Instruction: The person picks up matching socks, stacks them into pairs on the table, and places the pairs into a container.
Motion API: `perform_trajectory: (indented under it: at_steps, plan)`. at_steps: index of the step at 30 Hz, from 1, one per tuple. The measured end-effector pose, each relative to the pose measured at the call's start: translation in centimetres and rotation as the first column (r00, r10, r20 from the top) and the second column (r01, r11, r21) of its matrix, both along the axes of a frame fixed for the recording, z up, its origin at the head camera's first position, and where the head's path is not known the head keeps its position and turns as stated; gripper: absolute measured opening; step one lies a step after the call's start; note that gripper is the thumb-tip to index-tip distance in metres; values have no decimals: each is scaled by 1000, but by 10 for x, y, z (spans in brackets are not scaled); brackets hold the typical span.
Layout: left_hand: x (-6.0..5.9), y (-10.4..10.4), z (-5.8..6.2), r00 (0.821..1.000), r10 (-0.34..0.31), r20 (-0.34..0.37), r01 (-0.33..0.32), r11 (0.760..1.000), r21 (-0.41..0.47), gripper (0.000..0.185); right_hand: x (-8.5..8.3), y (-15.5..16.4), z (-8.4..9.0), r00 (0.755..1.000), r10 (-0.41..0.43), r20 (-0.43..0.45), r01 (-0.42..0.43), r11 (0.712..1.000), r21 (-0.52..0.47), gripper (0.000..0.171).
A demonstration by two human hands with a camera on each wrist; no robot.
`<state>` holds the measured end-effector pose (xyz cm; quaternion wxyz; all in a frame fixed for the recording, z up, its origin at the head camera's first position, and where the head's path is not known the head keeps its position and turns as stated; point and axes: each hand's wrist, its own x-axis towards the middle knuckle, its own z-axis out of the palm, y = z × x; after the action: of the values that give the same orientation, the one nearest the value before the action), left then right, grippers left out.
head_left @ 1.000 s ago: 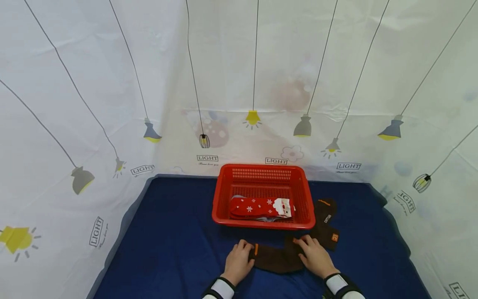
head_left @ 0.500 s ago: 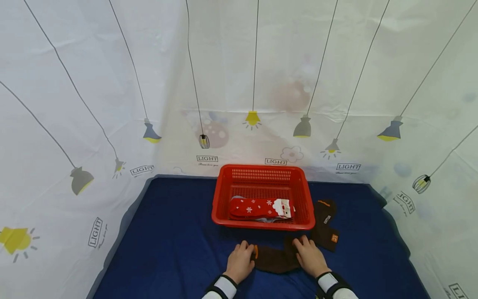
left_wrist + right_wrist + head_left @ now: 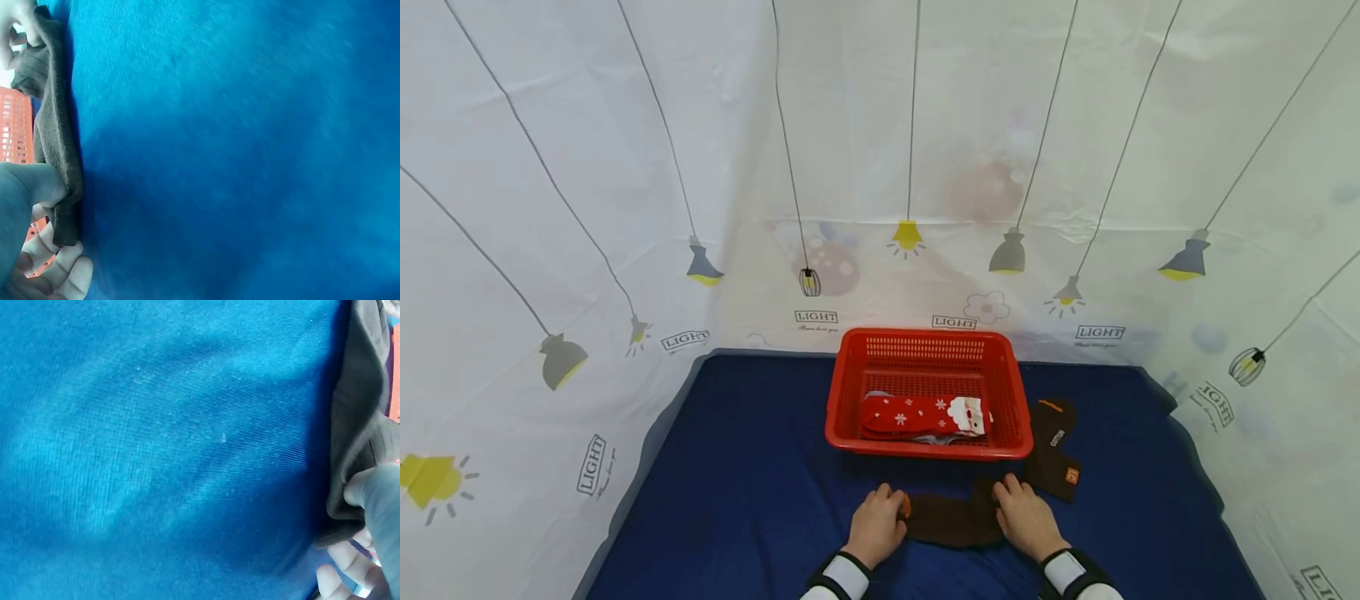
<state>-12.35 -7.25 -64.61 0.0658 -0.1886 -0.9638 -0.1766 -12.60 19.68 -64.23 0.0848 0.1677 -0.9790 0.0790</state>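
Observation:
A dark brown sock (image 3: 953, 518) lies sideways in front of the red basket, slightly lifted off the cloth in the wrist views. My left hand (image 3: 876, 525) pinches its left end beside an orange stripe, thumb on top and fingers beneath in the left wrist view. At the sock's bent right end, my right hand (image 3: 1028, 517) pinches the fabric between thumb (image 3: 365, 487) and fingers. A second brown sock (image 3: 1054, 454), with orange toe stripe, pale lettering and an orange patch, lies flat to the right of the basket.
The red plastic basket (image 3: 928, 451) stands at the back middle of the dark blue cloth (image 3: 752, 483). Inside it lies a red sock (image 3: 917, 416) with snowflakes and a Santa figure, over something grey. A white sheet printed with lamps (image 3: 880, 150) hangs behind and at both sides.
Both hands have shifted slightly left. My left hand draws the sock's striped end a little left, and the orange patch at the right end is now covered.

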Motion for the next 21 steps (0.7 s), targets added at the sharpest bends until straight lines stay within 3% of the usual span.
perform_trajectory:
  at_steps: [16,21]
  plan:
    - [4,-33,3,996,82,25,-82,997,3,23,11,-18,10,994,40,104,-38,999,-28,23]
    - [5,-40,2,996,94,-11,-94,996,0,24,13,-23,6,991,60,121,-57,998,-24,25]
